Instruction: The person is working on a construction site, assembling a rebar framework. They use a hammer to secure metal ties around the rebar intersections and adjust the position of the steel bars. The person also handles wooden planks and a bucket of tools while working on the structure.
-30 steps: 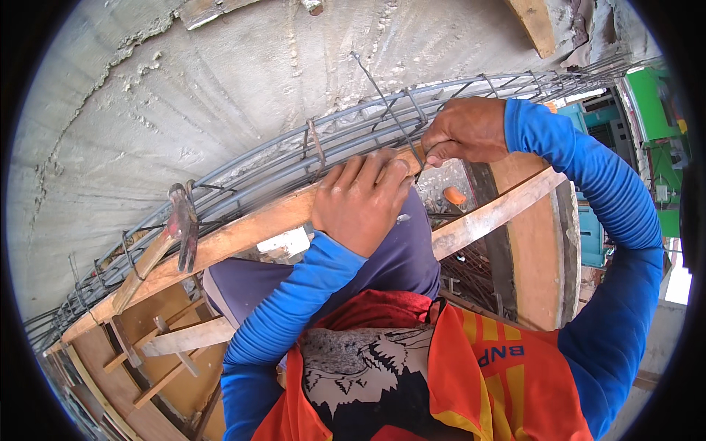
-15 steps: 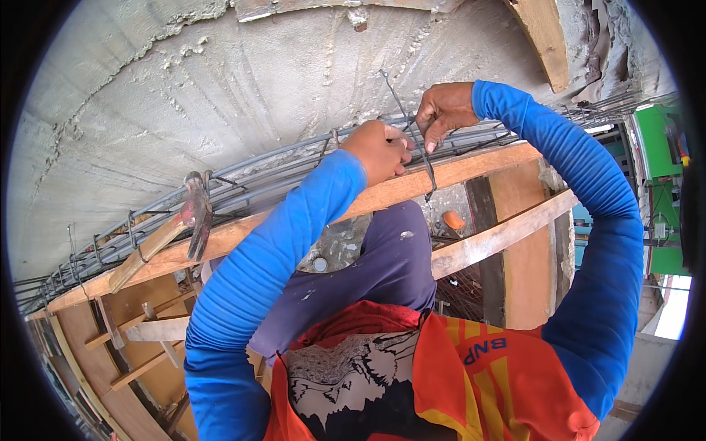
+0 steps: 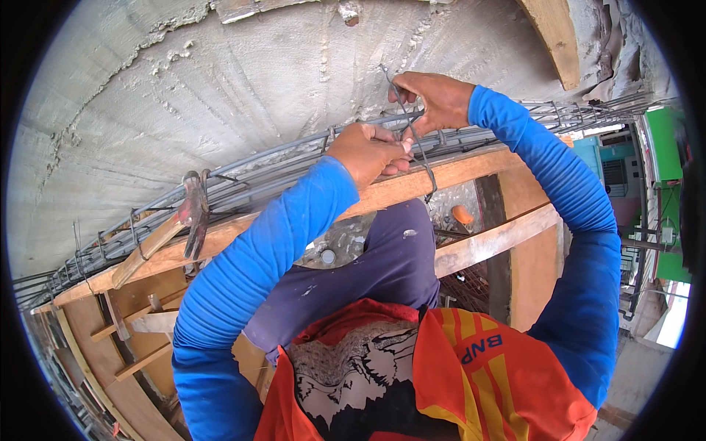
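Note:
A thin dark wire (image 3: 421, 151) slants across a bundle of steel reinforcing bars (image 3: 287, 163); its looped top stands against the concrete wall and its bent lower end hangs over the timber board (image 3: 471, 167). My right hand (image 3: 440, 99) has its fingers curled at the wire's upper part, with the thumb reaching down. Just left of the wire, my left hand (image 3: 368, 154) is closed in a pinch by the bars, close to the right thumb. What sits between the left fingertips is too small to make out. A claw hammer (image 3: 195, 209) hangs at the bars, left of my hands.
Rough grey concrete (image 3: 220, 88) rises behind the bars. A wooden piece (image 3: 555, 40) juts down at upper right. Below the board are a crosswise plank (image 3: 500, 239), formwork panels at lower left, an orange object (image 3: 462, 214) and my bent knee (image 3: 401, 235).
My right hand has moved left and slightly up, from beside the wire onto its upper part. My left hand has shifted slightly left. The view has turned a little.

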The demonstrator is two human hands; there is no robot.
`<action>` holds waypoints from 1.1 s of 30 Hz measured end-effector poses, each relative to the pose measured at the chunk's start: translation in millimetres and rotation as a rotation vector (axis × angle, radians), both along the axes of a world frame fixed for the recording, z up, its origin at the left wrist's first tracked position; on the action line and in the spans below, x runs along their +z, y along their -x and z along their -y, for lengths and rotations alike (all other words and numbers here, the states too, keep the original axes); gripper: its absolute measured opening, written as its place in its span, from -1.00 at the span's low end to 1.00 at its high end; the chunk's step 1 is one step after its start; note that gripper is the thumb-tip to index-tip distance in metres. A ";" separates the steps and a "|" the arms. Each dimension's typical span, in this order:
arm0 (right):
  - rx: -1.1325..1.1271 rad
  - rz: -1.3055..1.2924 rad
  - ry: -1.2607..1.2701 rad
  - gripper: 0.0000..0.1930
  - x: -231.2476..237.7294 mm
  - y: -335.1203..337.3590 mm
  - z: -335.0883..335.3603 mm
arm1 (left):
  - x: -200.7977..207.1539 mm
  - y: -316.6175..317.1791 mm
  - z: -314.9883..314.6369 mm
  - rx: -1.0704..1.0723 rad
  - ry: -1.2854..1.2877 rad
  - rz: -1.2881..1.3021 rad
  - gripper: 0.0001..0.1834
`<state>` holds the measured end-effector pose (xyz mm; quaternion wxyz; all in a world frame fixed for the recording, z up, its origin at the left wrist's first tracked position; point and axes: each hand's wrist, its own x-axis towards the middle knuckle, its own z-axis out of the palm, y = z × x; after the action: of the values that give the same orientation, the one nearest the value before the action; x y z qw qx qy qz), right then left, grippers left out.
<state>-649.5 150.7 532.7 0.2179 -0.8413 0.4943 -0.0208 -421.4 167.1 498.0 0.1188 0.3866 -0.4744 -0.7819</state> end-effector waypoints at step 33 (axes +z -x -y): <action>-1.012 0.516 0.541 -0.69 -25.4 -105.3 -132.1 | -9.8 -1.5 -0.2 -0.209 0.234 -0.160 -0.43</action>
<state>-544.2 282.8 507.3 0.0729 -0.4964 0.7400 -0.4480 -419.9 167.2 488.1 0.1184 0.2554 -0.5889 -0.7576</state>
